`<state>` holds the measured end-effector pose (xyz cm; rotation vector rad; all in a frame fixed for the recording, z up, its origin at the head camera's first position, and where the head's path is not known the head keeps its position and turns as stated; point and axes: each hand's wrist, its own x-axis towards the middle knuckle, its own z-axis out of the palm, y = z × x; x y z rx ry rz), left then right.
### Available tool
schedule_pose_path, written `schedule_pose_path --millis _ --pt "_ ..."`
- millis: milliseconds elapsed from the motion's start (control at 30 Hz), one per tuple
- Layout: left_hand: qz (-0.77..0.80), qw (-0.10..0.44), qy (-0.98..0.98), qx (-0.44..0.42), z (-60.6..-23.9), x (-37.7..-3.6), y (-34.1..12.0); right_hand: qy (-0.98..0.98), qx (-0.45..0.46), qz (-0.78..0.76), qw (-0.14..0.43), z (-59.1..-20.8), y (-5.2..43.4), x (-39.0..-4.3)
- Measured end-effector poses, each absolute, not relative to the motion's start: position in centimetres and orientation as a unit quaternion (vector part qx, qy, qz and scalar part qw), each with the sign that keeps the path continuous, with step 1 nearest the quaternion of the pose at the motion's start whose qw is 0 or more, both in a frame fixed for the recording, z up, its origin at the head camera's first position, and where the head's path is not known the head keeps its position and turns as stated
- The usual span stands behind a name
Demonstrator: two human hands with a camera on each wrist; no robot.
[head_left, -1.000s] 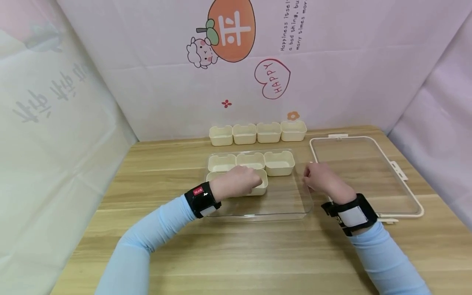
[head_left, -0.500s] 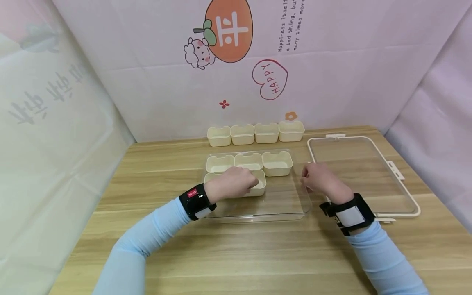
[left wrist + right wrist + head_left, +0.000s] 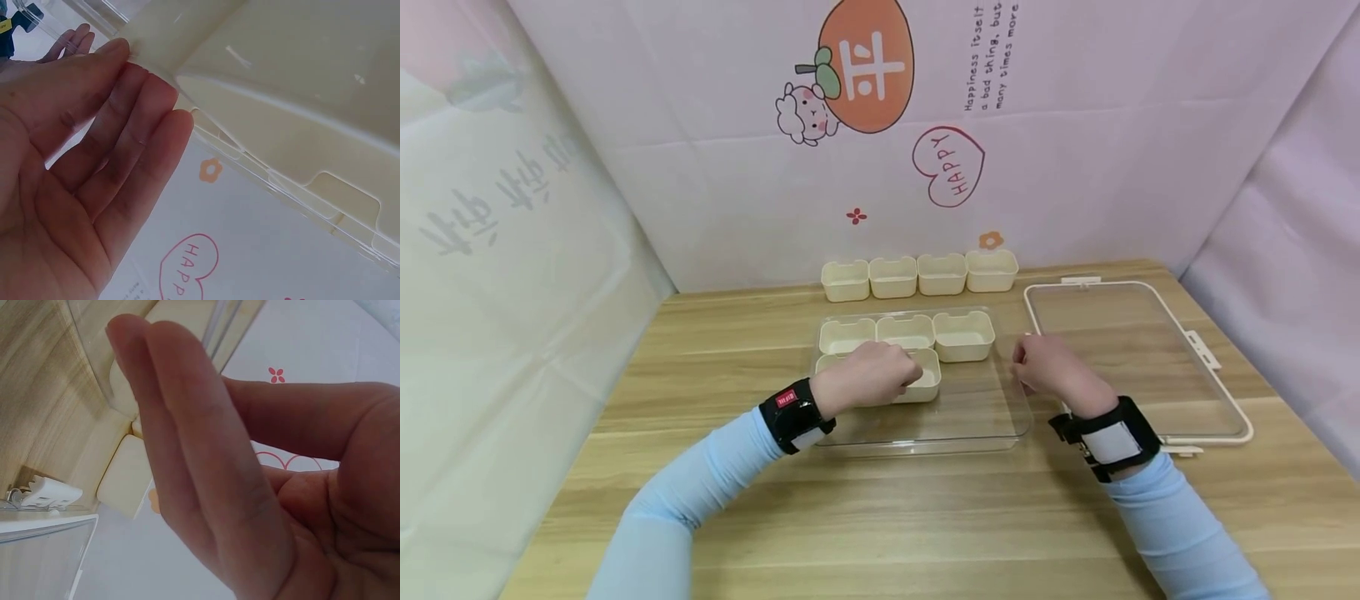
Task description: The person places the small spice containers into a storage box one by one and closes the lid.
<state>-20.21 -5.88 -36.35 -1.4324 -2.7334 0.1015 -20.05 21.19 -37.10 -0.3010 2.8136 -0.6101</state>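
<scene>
Under left hand: cream cup, rim pinched.

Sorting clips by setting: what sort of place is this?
Probably a makeshift tabletop recording booth: printed white sheets behind and beside a wood-grain table, plus black wrist straps on the person.

**A:** ok what's the backdrop there?

**B:** white printed sheet hung up beyond the fingers. Big orange fruit, tiny sheep, red HAPPY heart turned sideways, plus a small orange flower lower down.

**A:** and the sides?

**B:** pale left drape and right drape, well out either side of the fingers. Wood-grain table underneath them. Soft light, kinda pinkish to their right.
</scene>
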Motion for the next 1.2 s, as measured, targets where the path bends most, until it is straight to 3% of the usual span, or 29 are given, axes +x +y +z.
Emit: schedule_pose_path --millis 1200 --pt "0.024 0.016 -0.895 -0.446 -36.43 -20.52 -5.9 0.96 -0.097 -0.226 0.132 -37.19 21.35 -20.11"
